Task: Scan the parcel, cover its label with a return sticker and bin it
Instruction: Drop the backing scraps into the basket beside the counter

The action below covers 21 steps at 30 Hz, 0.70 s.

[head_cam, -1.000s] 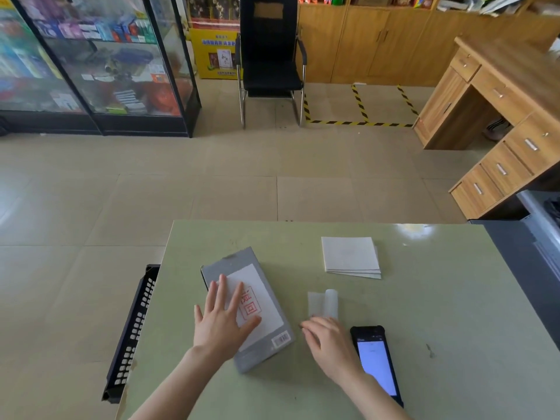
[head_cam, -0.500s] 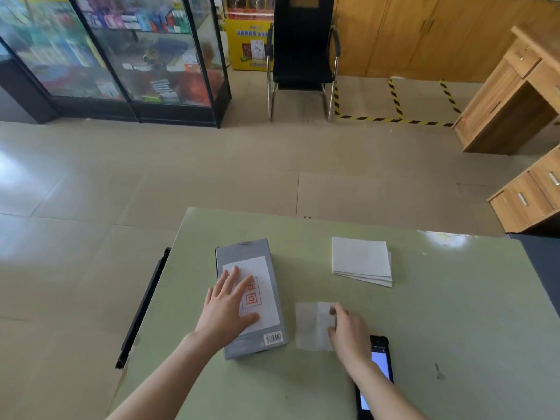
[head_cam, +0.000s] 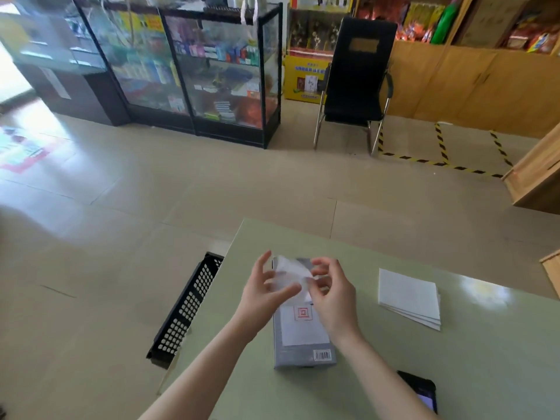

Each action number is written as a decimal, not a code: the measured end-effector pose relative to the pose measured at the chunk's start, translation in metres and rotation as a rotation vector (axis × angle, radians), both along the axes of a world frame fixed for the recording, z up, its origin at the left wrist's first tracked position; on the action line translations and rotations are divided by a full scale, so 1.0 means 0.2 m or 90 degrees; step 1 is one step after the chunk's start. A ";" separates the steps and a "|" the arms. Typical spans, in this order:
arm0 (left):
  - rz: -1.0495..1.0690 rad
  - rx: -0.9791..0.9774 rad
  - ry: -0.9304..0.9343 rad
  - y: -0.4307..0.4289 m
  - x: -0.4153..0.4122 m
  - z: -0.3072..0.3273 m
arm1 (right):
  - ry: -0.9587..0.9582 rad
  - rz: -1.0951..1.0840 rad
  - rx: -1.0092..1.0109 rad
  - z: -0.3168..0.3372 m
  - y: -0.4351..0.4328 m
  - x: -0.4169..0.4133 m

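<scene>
A grey parcel (head_cam: 303, 347) lies flat on the green table (head_cam: 454, 374), with a white return sticker (head_cam: 303, 325) bearing a red stamp stuck over its label and a barcode at its near end. Above the parcel's far end, my left hand (head_cam: 260, 295) and my right hand (head_cam: 331, 295) both pinch a thin translucent backing sheet (head_cam: 289, 275), which curls between the fingers. The parcel's far half is hidden behind my hands. A black scanner phone (head_cam: 419, 391) lies at the near right, screen lit.
A stack of white sticker sheets (head_cam: 409, 294) lies on the table to the right. A black perforated bin (head_cam: 188, 307) stands on the floor against the table's left edge. Beyond are tiled floor, a black chair (head_cam: 354, 86), glass cabinets and wooden desks.
My left hand has lifted off the parcel and my right hand has picked the backing sheet up from the table; both now hold it above the parcel. The view has swung left.
</scene>
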State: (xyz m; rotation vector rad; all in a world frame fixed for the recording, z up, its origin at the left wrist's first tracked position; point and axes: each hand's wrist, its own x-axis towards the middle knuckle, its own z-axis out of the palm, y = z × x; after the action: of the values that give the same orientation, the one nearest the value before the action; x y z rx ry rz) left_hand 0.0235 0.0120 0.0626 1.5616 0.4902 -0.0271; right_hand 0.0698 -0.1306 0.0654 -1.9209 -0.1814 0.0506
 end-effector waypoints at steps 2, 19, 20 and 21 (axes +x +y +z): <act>0.073 0.008 -0.027 0.10 -0.03 0.02 | -0.029 -0.014 -0.036 -0.01 0.13 -0.04; 0.158 -0.094 0.071 1.39 -0.42 -0.24 | 0.108 0.263 -0.135 -0.19 1.37 -0.40; 0.141 -0.096 0.073 1.44 -0.44 -0.26 | 0.123 0.249 -0.143 -0.20 1.43 -0.41; 0.125 -0.101 0.078 1.49 -0.46 -0.28 | 0.140 0.238 -0.152 -0.22 1.48 -0.41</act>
State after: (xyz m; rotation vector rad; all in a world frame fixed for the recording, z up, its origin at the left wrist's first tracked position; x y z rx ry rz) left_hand -0.0685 0.3095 0.0059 1.3561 0.7195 -0.0109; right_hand -0.0121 0.1662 0.0212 -2.0770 -0.3986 0.5515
